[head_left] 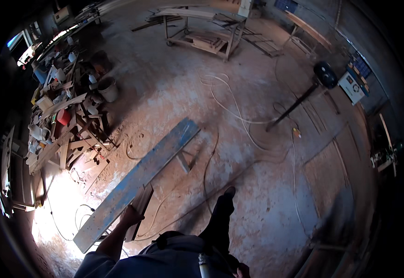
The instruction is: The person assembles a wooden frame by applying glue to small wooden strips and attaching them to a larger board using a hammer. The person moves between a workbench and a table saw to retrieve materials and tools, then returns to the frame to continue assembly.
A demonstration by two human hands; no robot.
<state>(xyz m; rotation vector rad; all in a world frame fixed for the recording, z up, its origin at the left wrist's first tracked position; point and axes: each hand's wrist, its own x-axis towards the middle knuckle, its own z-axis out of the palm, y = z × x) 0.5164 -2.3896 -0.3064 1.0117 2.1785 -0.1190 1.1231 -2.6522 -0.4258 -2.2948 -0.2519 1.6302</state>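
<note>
A long narrow bench (pixel 137 178) with worn blue paint runs diagonally across the floor at my left front. My left hand (pixel 131 216) is at its near edge, closed with the fingers over a dark wooden board (pixel 142 200). That board is beside the bench and slants down toward the floor. Low at the bottom edge, my right hand (pixel 243 270) shows only in part beside my body, and its fingers are too dark and cut off to read. A pale cylindrical thing (pixel 203 266) juts up in front of my dark blue shirt.
Scrap wood (pixel 65 148), containers and a bucket (pixel 108 89) crowd the left side. A wheeled table (pixel 188 14) with boards stands far ahead. Hoses (pixel 232 104) snake over the floor. At right are a pole-mounted black device (pixel 325 75) and a white machine (pixel 351 87).
</note>
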